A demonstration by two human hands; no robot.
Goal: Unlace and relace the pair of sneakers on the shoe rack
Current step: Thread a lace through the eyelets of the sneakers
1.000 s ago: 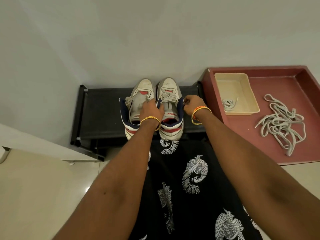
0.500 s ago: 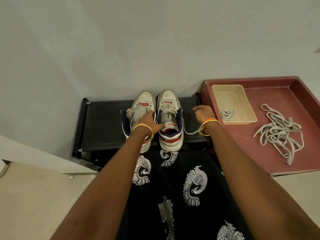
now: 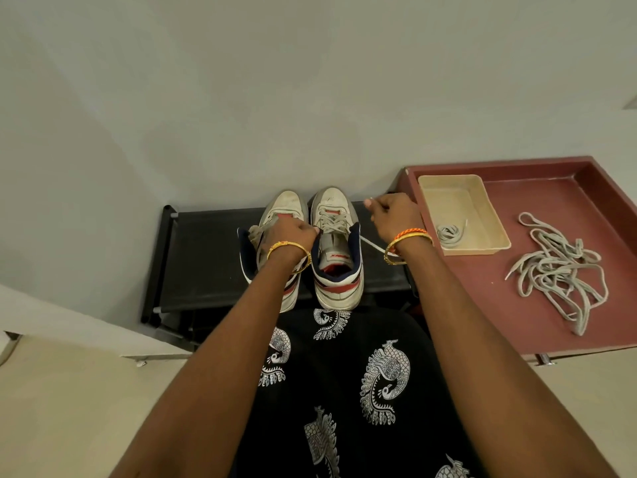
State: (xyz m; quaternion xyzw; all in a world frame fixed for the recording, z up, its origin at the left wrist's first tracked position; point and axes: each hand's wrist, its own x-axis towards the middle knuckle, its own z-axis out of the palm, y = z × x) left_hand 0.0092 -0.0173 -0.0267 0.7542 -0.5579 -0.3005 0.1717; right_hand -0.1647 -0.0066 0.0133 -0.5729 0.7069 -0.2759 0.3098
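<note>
**Two sneakers on a black rack, a lace drawn out to the right**

Where the black shoe rack (image 3: 206, 257) meets the pale wall, a pair of white sneakers is set side by side, toes to the wall and heels at the rack's near edge. Bare rack surface is seen to the left of the pair, and only a narrow strip to the right, where the rack is bounded by a dark red tray (image 3: 537, 167). Inside the tray a beige bin (image 3: 496, 215) holding one coiled lace (image 3: 450, 232) is placed near the rack, and a loose heap of laces (image 3: 558, 270) is spread further right.

The left hand (image 3: 293, 236) is laid over the left sneaker (image 3: 284, 208), fingers curled, with the fingertips pressed at the inner edge of the right sneaker (image 3: 336, 243) by its lacing; whether anything is pinched there cannot be told. The right hand (image 3: 393, 215) is held just right of that shoe, fingers curled and pinched on a white shoelace (image 3: 370, 244), which is stretched taut from the shoe's upper eyelets under the wrist.

Both forearms are extended forward from the bottom of the view, roughly parallel, over a black printed garment (image 3: 344, 374). Bangles are worn on both wrists.
</note>
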